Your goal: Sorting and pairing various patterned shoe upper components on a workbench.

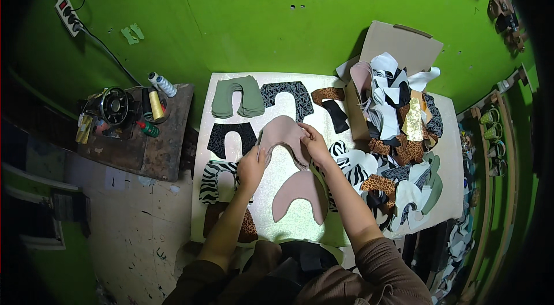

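Note:
Over the middle of the pale table (262, 221), both hands hold a small stack of dusty-pink U-shaped cut pieces (280, 132), curved end away from me. My left hand (252, 167) grips its left leg, and my right hand (313, 142) closes on the right edge. Just below lies another pink U-shaped piece (300, 194), flat on the table. Beyond are a stack of green pieces (236, 96) and a black piece with grey lines (288, 97). Down the left side lie a black piece (232, 139), a zebra-print piece (214, 181) and a leopard-print piece (248, 225).
At the right, a cardboard box (398, 45) overflows with mixed cut pieces, and a loose heap (398, 189) spreads before it. A sewing machine handwheel (114, 106) and thread spools (156, 106) occupy the worn side table (167, 143). Sandals (492, 132) sit on a wall rack.

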Motion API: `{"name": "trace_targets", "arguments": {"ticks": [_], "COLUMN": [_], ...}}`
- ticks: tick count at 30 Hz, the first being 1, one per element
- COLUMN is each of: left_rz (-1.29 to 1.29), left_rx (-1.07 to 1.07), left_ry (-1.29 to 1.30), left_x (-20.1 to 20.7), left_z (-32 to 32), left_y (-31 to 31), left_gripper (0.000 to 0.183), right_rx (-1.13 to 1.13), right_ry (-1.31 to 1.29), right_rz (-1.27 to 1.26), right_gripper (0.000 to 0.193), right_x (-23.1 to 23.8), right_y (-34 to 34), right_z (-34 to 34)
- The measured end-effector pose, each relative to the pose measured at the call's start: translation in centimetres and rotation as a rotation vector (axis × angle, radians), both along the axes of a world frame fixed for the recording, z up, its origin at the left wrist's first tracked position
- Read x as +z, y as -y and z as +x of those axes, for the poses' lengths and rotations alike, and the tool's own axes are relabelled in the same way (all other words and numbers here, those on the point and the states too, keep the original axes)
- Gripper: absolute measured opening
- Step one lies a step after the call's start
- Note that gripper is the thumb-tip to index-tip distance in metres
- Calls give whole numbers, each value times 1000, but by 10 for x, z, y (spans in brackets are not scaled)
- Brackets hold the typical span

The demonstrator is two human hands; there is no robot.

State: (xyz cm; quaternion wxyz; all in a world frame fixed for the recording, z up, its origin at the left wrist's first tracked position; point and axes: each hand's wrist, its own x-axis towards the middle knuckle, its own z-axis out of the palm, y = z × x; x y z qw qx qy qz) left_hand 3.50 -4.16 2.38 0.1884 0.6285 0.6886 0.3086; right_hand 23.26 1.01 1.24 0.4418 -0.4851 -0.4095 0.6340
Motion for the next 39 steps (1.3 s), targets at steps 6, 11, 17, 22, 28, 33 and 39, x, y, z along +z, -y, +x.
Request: {"name": "trace_targets", "arguments": {"ticks": [6,11,17,22,28,33,39], "left_rz": [78,184,47,-73,16,46,-258], "left_rx": [-39,-165,-351,-383,-395,-498,-459], "left_ry": [-87,-337,-518,-458,-120,33,314], "left_x": [-13,-7,-40,-29,-25,-22,-22], "left_z": [-4,5,2,0,18,38,32], "left_y": [2,-1,6,17,54,69,72], "left_gripper": [31,54,58,56,43,39,32], "right_rx": [-60,-53,193,60,-94,-96,-7], "right_ry": [345,980,1198,1056,872,920,731], "right_rz": [181,684,608,658,384,360,379], "right_gripper": [46,46,49,47,48,43,31], "right_x": [10,5,-10,-1,-3,-1,18], "right_y": [7,28,53,83,125,131,133], "right_z": [-7,-20,-28,-18,-2,-3,4]}}
